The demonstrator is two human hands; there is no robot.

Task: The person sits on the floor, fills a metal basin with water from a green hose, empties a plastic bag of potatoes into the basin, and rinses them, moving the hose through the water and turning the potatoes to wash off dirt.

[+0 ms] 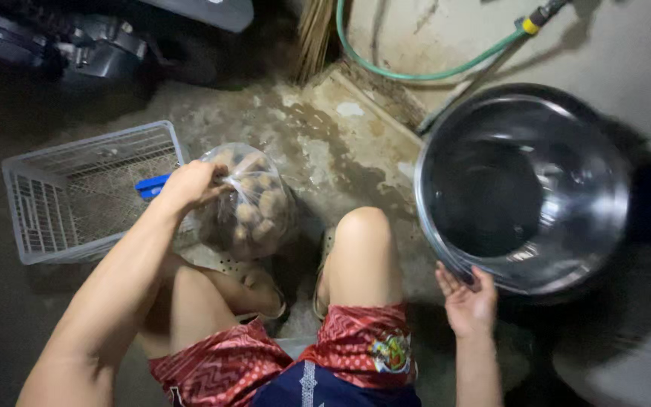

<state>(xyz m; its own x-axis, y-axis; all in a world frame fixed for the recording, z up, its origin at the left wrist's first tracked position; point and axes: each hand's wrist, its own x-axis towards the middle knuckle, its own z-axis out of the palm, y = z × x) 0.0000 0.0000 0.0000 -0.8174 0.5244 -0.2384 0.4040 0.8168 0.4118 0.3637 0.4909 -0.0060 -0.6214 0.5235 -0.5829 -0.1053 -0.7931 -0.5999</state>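
Left hand [187,185] reaching forward, fist closed around neck of clear plastic bag [246,203] holding round brown tubers, beside white wire basket [47,211] at left, right hand [467,301] open, fingertips touching near rim of empty steel basin [566,249] at right.

- Clear plastic bag [246,200]: thin, crinkled, bulging with roundish pale-brown lumps, too blurred to identify. Neck bunched at its 10 o'clock side, gripped there by the left hand [188,185]. Bag hangs lifted, just at 3 o'clock of a white wire basket, at 10 o'clock from the right knee.
- Steel basin [523,187]: big, round, shiny, dark inside; contents cannot be told. Sits on the concrete floor at 2 o'clock of the scene. Right hand [467,300], fingers spread, touches its rim at 7 o'clock.
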